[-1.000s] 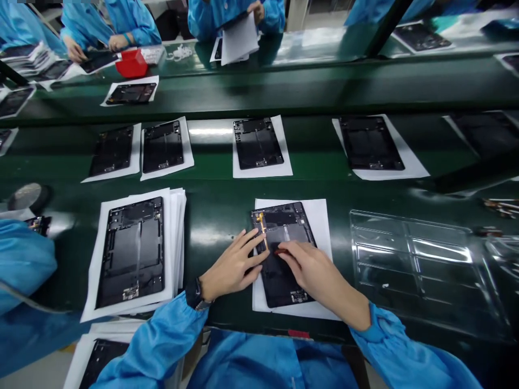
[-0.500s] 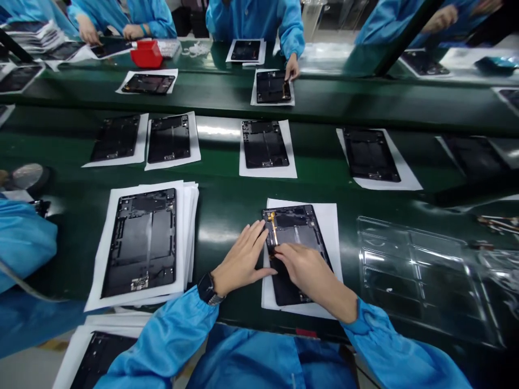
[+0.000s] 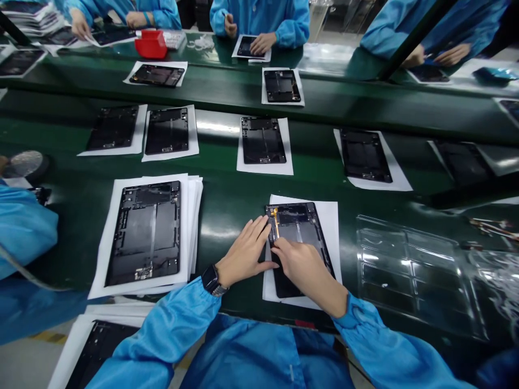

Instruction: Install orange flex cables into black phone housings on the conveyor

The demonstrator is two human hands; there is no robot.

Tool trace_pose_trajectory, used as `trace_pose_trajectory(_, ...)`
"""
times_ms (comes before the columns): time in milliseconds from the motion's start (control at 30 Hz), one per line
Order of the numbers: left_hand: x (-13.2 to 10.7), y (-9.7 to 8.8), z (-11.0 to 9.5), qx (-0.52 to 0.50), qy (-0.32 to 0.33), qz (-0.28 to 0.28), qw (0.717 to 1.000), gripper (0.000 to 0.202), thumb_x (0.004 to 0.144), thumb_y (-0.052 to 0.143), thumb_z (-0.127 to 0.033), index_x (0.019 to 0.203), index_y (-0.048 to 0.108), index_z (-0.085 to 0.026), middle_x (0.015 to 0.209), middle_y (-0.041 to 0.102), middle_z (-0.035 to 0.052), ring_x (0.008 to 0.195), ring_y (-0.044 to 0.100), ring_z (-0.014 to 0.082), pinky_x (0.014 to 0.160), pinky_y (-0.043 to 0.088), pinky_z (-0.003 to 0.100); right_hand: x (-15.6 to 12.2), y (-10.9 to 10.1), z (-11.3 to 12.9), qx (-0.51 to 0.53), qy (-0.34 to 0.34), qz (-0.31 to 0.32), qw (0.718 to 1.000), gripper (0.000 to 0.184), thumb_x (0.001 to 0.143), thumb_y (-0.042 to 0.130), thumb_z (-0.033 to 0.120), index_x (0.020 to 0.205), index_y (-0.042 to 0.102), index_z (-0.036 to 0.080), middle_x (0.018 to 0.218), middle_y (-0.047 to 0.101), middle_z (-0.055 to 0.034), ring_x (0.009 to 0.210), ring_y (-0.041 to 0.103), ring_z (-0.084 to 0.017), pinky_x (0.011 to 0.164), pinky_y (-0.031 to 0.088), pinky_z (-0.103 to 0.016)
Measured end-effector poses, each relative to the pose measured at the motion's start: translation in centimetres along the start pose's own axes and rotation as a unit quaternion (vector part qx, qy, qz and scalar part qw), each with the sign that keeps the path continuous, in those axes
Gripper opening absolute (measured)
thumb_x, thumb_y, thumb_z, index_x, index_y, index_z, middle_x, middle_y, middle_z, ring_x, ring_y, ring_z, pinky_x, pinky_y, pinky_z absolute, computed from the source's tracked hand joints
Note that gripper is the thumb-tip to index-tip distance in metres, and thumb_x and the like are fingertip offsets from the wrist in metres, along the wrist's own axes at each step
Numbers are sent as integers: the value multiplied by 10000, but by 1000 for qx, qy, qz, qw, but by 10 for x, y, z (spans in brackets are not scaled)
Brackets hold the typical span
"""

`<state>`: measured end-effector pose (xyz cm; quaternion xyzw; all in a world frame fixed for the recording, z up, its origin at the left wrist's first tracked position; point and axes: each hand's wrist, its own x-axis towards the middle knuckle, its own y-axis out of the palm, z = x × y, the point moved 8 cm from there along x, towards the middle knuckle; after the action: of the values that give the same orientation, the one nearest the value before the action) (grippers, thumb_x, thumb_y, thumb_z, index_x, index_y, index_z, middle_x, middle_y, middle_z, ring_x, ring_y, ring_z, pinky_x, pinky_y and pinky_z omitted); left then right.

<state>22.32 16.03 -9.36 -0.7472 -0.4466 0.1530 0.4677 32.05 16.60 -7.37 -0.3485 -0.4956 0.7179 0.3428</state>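
Observation:
An opened black tablet housing (image 3: 312, 227) lies on a white sheet (image 3: 330, 221) in front of me. Along its upper left side runs a thin orange flex cable (image 3: 276, 221). My left hand (image 3: 245, 251) rests flat by the housing's left edge, fingers stretched out and thumb apart, with a watch on its wrist. Over the housing, my right hand (image 3: 308, 270) has its fingers pinched at the cable's lower end. Those fingertips hide the grip point, and the hand covers much of the lower housing.
Another housing (image 3: 148, 232) lies on stacked sheets to the left. A clear plastic tray (image 3: 413, 270) stands at right. Several housings, such as one on a sheet (image 3: 263, 140), line the green bench (image 3: 227, 200). A red bin (image 3: 151, 44) and co-workers are across the bench.
My right fingertips have shifted slightly up along the flex cable; my left hand stays by the housing. Across the bench, a co-worker's hand has left one housing and lies on another behind it.

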Motion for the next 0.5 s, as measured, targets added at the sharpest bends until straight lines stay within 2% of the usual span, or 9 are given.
trace_pose_trajectory(100,-1,1,1,2,0,-1,1000,957,822,729,-449,1517,158,-123,1567,214,249,1483,157,322,1198,222,552,3,-5,9,-37,-32,15,999,146,971,442,179,915,576,173,806,701,-67,672,656,-192,564,312,-299)
trace_pose_trajectory(333,0,3,2,23,-15,20,999,1017,800,725,-528,1531,117,-166,1586,193,210,1493,109,292,1224,185,500,-4,-12,-12,-57,36,16,998,134,977,469,227,939,588,179,772,711,-47,633,649,-178,533,262,-287)
trace_pose_trajectory(500,-1,5,2,35,-16,18,999,1007,807,714,-531,1529,107,-177,1580,207,216,1491,130,286,1214,206,505,3,-4,6,-75,6,-1,997,141,962,459,195,942,594,158,776,706,-79,634,648,-187,527,266,-292)
